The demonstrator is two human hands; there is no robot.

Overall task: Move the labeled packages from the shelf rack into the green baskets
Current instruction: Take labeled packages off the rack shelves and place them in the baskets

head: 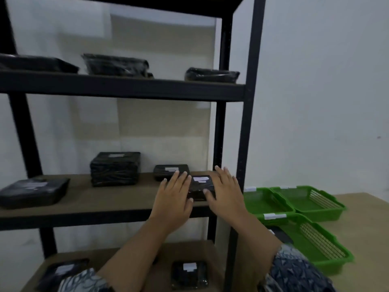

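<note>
While flanked by both hands, small package between spread, loosely touching fingers.

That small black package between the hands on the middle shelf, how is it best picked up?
Probably by its two short side walls, from the front: the small black package lies flat near the shelf edge, with the left hand and right hand already flanking it.

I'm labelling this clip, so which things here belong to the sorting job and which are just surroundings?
Part of the job:
- small black plastic-wrapped package with white label, between both hands
- left hand, right hand
- green plastic baskets
- black metal shelf rack

Just there:
- white wall
- beige table
</note>
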